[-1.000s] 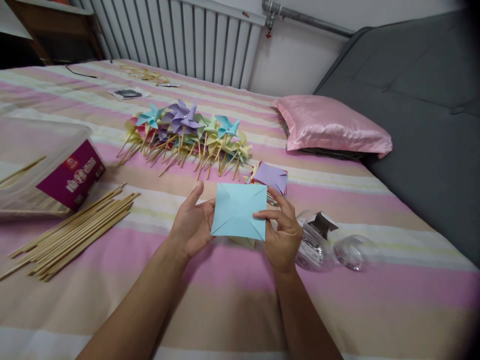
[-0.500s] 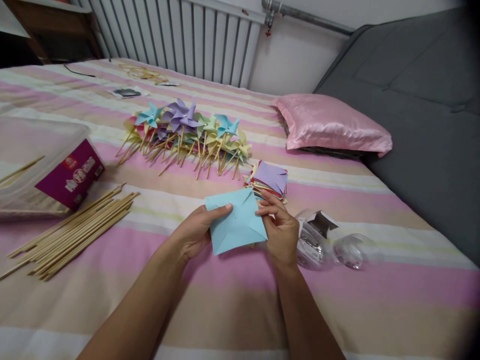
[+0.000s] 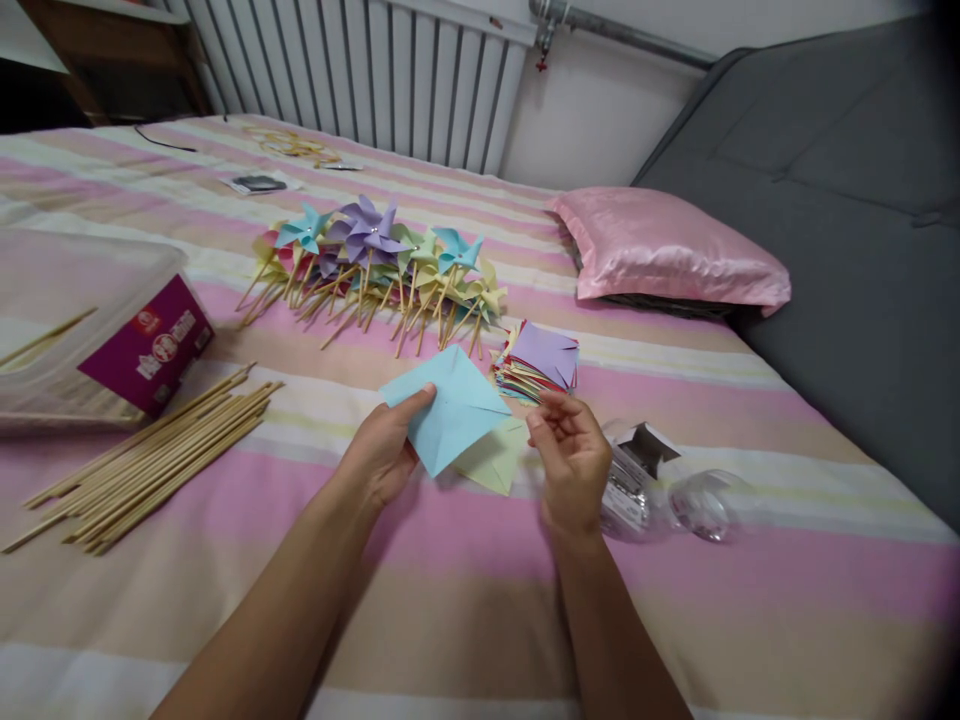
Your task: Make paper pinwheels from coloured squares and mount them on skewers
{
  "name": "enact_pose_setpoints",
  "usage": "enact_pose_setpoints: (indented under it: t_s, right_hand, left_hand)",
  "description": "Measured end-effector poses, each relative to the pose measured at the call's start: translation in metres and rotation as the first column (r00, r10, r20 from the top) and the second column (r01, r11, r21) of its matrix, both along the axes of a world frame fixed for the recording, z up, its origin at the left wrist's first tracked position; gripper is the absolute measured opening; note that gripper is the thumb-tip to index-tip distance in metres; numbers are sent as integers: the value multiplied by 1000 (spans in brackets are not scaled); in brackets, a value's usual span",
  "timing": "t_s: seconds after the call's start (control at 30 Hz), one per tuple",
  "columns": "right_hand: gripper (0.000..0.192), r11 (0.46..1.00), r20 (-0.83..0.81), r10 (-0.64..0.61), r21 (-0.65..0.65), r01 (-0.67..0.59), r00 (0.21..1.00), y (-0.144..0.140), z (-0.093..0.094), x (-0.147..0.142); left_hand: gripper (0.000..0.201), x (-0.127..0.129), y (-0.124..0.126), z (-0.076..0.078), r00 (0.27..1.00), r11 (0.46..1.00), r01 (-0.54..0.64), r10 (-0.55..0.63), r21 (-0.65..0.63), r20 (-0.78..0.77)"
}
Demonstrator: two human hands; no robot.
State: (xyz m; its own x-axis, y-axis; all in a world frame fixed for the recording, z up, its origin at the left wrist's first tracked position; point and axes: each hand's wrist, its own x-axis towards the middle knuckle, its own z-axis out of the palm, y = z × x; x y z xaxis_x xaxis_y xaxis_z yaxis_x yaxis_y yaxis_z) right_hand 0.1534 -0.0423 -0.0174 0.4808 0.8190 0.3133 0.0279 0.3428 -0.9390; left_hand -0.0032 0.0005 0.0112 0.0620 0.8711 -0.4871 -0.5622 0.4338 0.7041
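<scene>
My left hand (image 3: 384, 452) grips a light blue square of paper (image 3: 457, 415) by its left edge, thumb on top. Slits run in from the paper's corners. My right hand (image 3: 571, 455) is off the paper to its right, fingers curled toward the thumb; anything between the fingertips is too small to make out. Partly under the blue sheet, a pale green paper square (image 3: 499, 458) lies on the bed. Just beyond my right hand sits a stack of coloured paper squares (image 3: 547, 352), a purple one on top.
Finished paper pinwheels (image 3: 371, 240) on sticks lie in a row behind. Wooden sticks (image 3: 172, 455) are at left, beside a clear plastic tub (image 3: 150, 270). To the right are a clear container with small metal pieces (image 3: 630, 495) and a round clear lid (image 3: 705, 505). A pink pillow (image 3: 675, 245) lies farther back.
The blue paper has turned and moved slightly up and left in my left hand. My right hand has let go of its edge and moved right, uncovering the green square.
</scene>
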Motion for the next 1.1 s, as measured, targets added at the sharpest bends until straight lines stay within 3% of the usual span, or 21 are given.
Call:
enact_pose_setpoints:
  t_s: [0.13,0.23,0.3,0.5,0.83,1.0,1.1]
  right_hand:
    - [19,974,94,227,-45,-224,969,-6,2,-2]
    - [23,910,191,412,-129,-393,891,-7,1,-5]
    - [26,889,228,455,-175,-423,861,-6,0,-8]
    - [17,909,198,406,-189,-372,892,-2,-6,-7]
    - [13,876,85,470,-168,-452,879,-3,-8,-7]
    - [7,882,84,453,-187,-432,888,-2,-5,-4]
    - [8,888,94,438,-198,-415,894,-1,-3,-1]
  left_hand:
    - [10,1,1,0,993,994,-113,112,7,42]
    - [12,1,1,0,993,995,-100,98,22,68]
    - [14,2,0,0,995,997,-69,67,19,70]
    - [17,5,-4,2,997,999,-1,-2,37,73]
    - [16,4,-6,1,984,985,156,-162,75,79]
    - [10,-1,-5,2,983,980,176,-180,89,38]
    - [18,-6,-3,2,972,963,233,-228,138,-48]
